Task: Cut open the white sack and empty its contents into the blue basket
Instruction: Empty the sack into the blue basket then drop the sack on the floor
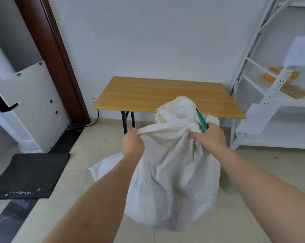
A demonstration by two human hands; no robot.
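Observation:
A full white cloth sack hangs in front of me, its rounded bottom low over the tiled floor. My left hand grips a bunched fold of its upper left edge. My right hand pinches the cloth at the sack's neck and also holds a green-handled cutting tool that points up and away. Above the neck the frayed top of the sack stands up. No blue basket is in view.
A wooden folding table stands against the wall just behind the sack. White metal shelving with papers and orange packs fills the right side. A black mat lies on the floor at left, near a white panel and a brown door frame.

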